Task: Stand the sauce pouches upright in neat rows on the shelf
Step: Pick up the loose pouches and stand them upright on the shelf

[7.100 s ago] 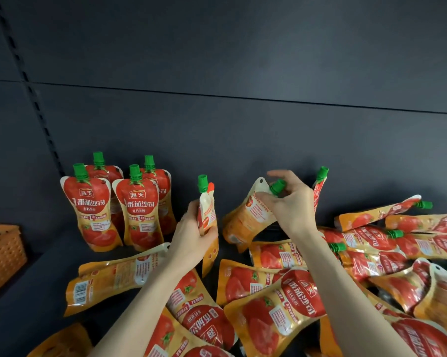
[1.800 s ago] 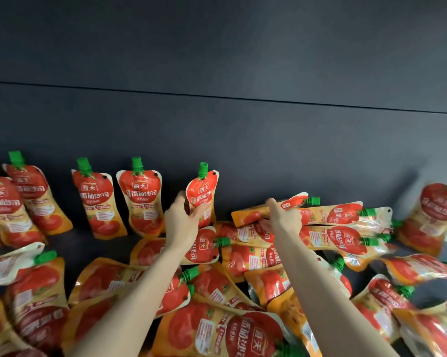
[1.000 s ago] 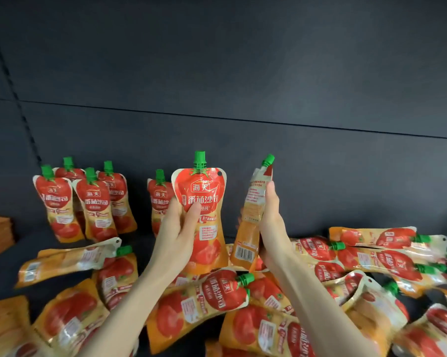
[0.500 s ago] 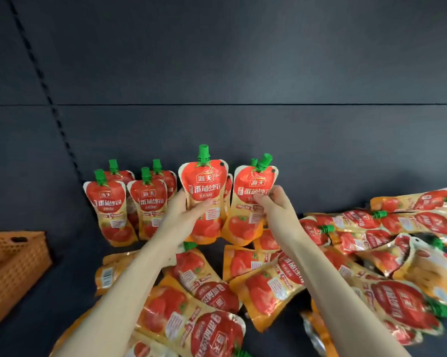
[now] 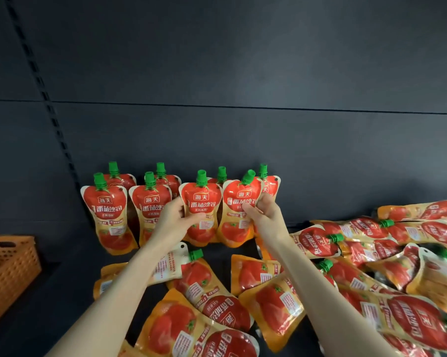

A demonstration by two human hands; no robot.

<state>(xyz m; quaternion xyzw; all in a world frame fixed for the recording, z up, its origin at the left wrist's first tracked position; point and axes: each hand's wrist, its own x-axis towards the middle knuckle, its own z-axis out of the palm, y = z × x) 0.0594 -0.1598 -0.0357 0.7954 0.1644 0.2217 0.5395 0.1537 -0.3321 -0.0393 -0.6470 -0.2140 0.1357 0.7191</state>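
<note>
You're approx a third done, judging by pouch count. At the back left of the shelf two rows stand upright against the dark back panel: four pouches in the rear row, four in front. The front row's two left ones stand free and look settled. The other two are in your hands. Your left hand is closed round the side of the third front pouch, thumb on its face, pouch upright w/ base at shelf level. Your right hand pinches the fourth front pouch at its right edge; its green cap tilts right, so it prob needs squaring.

Left to do: the loose pile lying flat across the shelf's middle, front and right, well over a dozen pouches, some overlapping, caps pointing every way. An orange basket sits at far left, apart from the rows.
</note>
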